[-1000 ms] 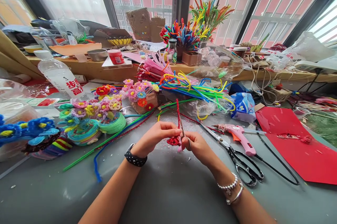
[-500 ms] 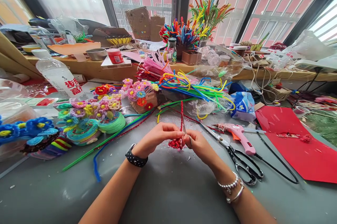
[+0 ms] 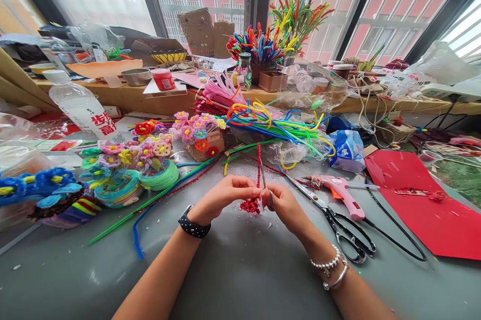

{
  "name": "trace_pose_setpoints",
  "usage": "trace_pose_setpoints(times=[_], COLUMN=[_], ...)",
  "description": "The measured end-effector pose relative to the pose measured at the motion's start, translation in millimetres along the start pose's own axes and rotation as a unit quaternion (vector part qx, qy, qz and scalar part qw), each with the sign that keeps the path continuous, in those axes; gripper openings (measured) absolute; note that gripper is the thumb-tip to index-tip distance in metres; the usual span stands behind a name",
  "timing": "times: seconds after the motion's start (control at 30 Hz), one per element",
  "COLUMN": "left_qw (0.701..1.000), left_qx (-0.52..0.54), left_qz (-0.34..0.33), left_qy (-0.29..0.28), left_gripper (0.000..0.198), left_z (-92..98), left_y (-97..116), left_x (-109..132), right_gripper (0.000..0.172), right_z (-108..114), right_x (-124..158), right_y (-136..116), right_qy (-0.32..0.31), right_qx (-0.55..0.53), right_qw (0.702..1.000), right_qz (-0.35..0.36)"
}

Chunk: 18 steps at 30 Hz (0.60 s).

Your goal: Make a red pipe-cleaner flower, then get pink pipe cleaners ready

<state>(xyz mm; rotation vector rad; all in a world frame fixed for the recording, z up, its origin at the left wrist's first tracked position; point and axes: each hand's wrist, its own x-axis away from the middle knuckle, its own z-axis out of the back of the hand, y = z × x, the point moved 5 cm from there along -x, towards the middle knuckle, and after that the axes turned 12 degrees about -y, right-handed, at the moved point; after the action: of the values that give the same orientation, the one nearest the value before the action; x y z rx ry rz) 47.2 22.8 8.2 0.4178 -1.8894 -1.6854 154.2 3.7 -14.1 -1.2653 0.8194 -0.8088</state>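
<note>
1. I see the red tinsel stem [image 3: 259,160] rising nearly upright between the two hands, with a red bunch [image 3: 249,206] just below the left fingertips. The fingers hide whether they join.
2. I'd judge the work partway along: the bunch already looks gathered, while the stem is straight and unshaped. How much is left, I can't tell.
3. My left hand [image 3: 227,194] has thumb and fingers pinched together on the red piece.
4. My right hand [image 3: 284,205], almost touching the left, is closed around a slim metal tool [image 3: 263,179], perhaps small scissors. Its blade lies along the stem; I can't make out whether it grips.
5. Right of the right hand lie large scissors [image 3: 329,214], a pink glue gun [image 3: 344,196] and, farther out, a red sheet [image 3: 421,195].
6. Beyond both hands is a heap of loose colored stems [image 3: 280,127].
7. Left of the left hand stand a green coiled pot [image 3: 165,176] and other flower pieces, which look complete to me.
</note>
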Motion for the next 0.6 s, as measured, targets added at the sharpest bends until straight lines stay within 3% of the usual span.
trace_pose_setpoints(times=[0.27, 0.5, 0.6], left_qw=[1.0, 1.0, 1.0], left_qx=[-0.002, -0.015, -0.019], left_qz=[0.001, 0.02, 0.017], left_qy=[-0.016, -0.013, -0.005], left_gripper=[0.024, 0.025, 0.026], left_z=[-2.3, -2.3, -1.5], left_y=[-2.1, -2.0, -1.5], left_x=[-1.1, -1.0, -0.8], right_gripper=[0.057, 0.051, 0.051], right_z=[-1.3, 5.6, 6.1], right_x=[0.5, 0.5, 0.5], right_y=[2.9, 1.5, 4.8], right_qy=[-0.047, 0.013, 0.01], right_qx=[-0.055, -0.023, -0.027], right_qw=[0.997, 1.0, 1.0], right_qz=[0.001, -0.003, -0.005])
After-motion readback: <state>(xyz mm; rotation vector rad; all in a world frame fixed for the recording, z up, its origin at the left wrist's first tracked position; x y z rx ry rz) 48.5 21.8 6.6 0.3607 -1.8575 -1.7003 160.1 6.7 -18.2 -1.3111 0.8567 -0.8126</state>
